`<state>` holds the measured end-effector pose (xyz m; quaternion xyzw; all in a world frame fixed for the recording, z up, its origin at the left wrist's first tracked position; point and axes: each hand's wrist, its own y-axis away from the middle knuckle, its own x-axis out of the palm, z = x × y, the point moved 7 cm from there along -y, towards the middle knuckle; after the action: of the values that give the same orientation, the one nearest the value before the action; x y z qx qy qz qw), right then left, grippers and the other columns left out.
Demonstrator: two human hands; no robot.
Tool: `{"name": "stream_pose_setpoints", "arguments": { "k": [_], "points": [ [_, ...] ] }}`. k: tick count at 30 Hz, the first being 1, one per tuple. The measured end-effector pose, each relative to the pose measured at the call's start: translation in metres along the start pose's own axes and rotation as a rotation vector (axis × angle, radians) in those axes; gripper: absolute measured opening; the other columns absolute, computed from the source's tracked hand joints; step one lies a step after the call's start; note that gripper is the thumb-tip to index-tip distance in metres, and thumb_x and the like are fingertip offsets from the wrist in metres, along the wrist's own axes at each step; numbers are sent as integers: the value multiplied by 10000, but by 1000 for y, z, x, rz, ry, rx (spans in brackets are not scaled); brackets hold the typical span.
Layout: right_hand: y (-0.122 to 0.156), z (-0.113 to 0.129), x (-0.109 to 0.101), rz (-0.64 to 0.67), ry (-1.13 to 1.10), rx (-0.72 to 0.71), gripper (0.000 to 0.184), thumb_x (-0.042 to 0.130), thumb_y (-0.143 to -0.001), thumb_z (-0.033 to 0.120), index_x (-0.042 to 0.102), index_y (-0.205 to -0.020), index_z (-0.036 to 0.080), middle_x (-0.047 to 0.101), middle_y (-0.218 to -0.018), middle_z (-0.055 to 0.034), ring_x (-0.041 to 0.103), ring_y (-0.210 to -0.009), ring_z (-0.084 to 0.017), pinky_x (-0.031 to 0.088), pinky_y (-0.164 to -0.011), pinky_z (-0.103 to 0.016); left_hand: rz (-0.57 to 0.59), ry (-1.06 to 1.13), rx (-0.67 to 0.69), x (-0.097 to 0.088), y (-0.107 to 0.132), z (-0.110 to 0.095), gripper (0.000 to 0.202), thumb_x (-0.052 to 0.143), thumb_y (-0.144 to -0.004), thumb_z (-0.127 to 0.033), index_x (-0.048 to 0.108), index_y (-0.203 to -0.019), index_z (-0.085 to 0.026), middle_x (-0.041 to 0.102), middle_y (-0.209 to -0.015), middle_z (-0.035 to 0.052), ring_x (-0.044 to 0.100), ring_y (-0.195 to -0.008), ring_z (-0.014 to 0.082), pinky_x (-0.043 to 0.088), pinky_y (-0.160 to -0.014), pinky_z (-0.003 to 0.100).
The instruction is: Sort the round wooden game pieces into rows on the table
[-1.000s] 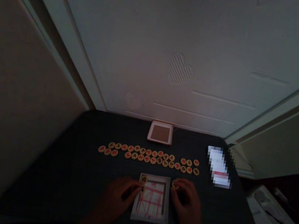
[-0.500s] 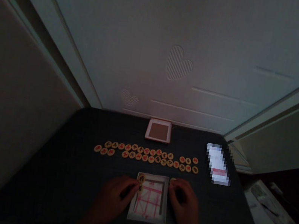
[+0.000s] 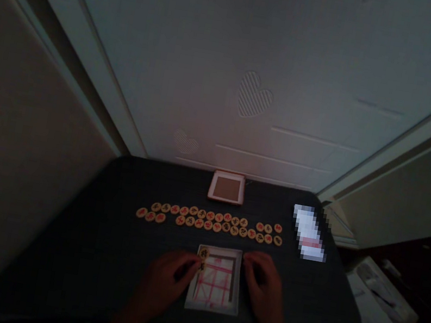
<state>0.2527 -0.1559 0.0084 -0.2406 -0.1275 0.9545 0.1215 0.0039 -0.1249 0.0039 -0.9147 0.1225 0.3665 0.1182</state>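
My left hand [image 3: 169,278] reaches over the left rim of a shallow white box [image 3: 211,308]. Its thumb and finger are pinched at a round wooden Chinese chess piece [image 3: 202,265] inside. Just above that lies another black-marked Chinese chess piece [image 3: 204,253], in the box's upper left corner. A white sheet with pink grid lines [image 3: 215,285] lines the box. Beside the upper right corner, my right hand [image 3: 263,282] is closed, fingertips pinched around a chess piece that they mostly hide.
Two rows of red- and black-marked chess pieces [image 3: 208,225] lie beyond the box on the dark table [image 3: 80,249]. A box lid [image 3: 225,199] is at the back, against the wall. A lit phone [image 3: 308,233] lies at right. A white open box [image 3: 381,308] sits beyond the table's right edge.
The piece at my right fingertips showed its face before and is now mostly hidden. My left hand stays at its piece. The view has shifted slightly.
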Motion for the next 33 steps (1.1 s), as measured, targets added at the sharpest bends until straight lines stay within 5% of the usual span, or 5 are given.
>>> {"name": "stream_pose_setpoints", "arguments": {
  "k": [9, 17, 28, 33],
  "points": [
    [8, 10, 2, -50, -144, 90, 166, 650, -925, 348, 728, -986, 215, 658, -976, -69, 671, -883, -191, 579, -750, -283, -17, 160, -106, -4, 1, 1, 267, 550, -951, -421, 744, -942, -238, 750, -812, 5, 657, -678, 148, 515, -651, 232],
    [14, 59, 20, 157, -257, 56, 201, 582, -966, 295, 725, -1105, 272, 671, -1051, -69, 684, -947, -195, 590, -777, -279, 31, 251, -81, 3, 2, -40, 237, 624, -911, -437, 736, -989, -243, 680, -691, -14, 587, -594, 134, 474, -599, 223],
    [23, 75, 31, 211, -237, -24, 282, 584, -928, 180, 714, -1152, 291, 693, -1093, -65, 686, -1019, -206, 591, -879, -330, 22, 396, -162, 8, 4, -47, 250, 702, -836, -440, 763, -971, -238, 751, -757, 5, 640, -625, 156, 494, -588, 230],
    [24, 74, 29, 180, -124, -58, 327, 603, -904, 147, 696, -1184, 288, 675, -1147, -73, 683, -1033, -210, 594, -893, -333, 58, 469, -145, 11, 4, -49, 240, 629, -900, -391, 769, -1050, -265, 792, -993, 32, 730, -834, 197, 558, -733, 261]
  ]
}}
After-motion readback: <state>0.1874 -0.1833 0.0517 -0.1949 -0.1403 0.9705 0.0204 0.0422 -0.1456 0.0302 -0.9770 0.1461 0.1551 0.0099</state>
